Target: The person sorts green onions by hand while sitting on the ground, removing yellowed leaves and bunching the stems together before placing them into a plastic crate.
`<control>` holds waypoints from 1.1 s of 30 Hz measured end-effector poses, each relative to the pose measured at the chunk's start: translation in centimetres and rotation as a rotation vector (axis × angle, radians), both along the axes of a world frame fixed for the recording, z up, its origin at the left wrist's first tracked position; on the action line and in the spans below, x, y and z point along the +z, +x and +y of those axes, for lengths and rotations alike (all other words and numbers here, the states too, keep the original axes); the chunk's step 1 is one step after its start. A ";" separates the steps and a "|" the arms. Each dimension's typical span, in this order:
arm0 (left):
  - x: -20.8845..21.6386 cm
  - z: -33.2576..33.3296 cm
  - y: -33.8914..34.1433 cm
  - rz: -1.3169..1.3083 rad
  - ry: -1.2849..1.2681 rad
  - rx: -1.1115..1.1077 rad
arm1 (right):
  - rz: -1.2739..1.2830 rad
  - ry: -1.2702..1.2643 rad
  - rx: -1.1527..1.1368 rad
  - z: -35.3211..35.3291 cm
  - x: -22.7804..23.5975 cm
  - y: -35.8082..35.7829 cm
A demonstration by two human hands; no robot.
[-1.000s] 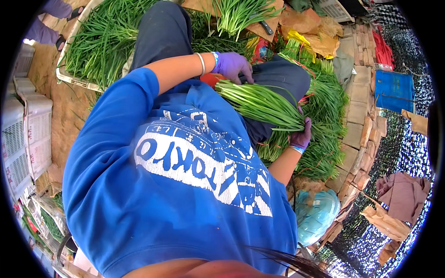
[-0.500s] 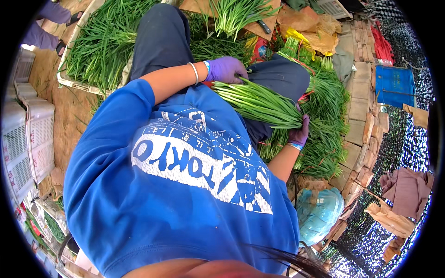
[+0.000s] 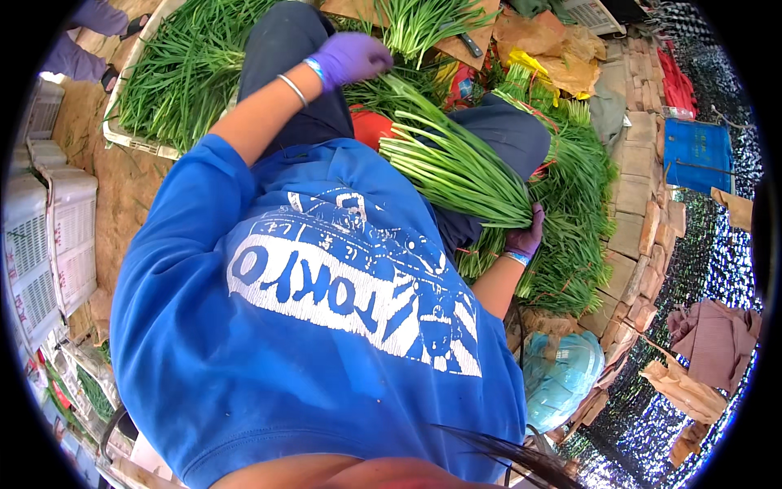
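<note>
My right hand (image 3: 525,235), in a purple glove, grips the leafy end of a bunch of garlic chives (image 3: 464,167). The bunch slants across my right thigh, its pale cut ends pointing up and left. My left hand (image 3: 352,62), also purple-gloved, hovers by my left knee, apart from the bunch. Its fingers are curled together; anything they hold is hidden. Beyond it, loose chives (image 3: 423,24) lie on a board (image 3: 482,24) beside a black-handled knife (image 3: 470,45).
A white crate (image 3: 134,145) heaped with chives stands at the far left. Red-tied chive bunches (image 3: 574,220) are piled at my right, along a brick edging (image 3: 631,204). Stacked white crates (image 3: 73,236) stand left; a blue container (image 3: 696,155) is at the right. Another person's legs (image 3: 77,57) show upper left.
My left hand has left the cut ends of the bunch and moved up and left towards my knee. My right hand keeps its hold on the chives, nearly in place.
</note>
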State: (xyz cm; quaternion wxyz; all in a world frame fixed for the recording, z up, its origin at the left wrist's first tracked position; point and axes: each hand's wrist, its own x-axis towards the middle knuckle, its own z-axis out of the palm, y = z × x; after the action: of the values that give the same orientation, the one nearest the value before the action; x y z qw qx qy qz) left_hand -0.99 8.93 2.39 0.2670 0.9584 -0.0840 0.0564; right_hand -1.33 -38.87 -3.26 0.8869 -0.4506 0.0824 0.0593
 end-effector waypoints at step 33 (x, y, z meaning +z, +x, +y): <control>12.6 -3.3 5.8 0.113 -1.833 -0.162 | -0.422 -0.549 0.766 24.6 17.8 9.2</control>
State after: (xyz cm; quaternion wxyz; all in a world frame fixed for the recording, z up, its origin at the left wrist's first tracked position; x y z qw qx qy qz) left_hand 4.77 5.65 14.94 0.9286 0.3644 -0.0602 0.0354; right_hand 7.89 -14.27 14.54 0.6482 -0.6667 -0.2566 0.2638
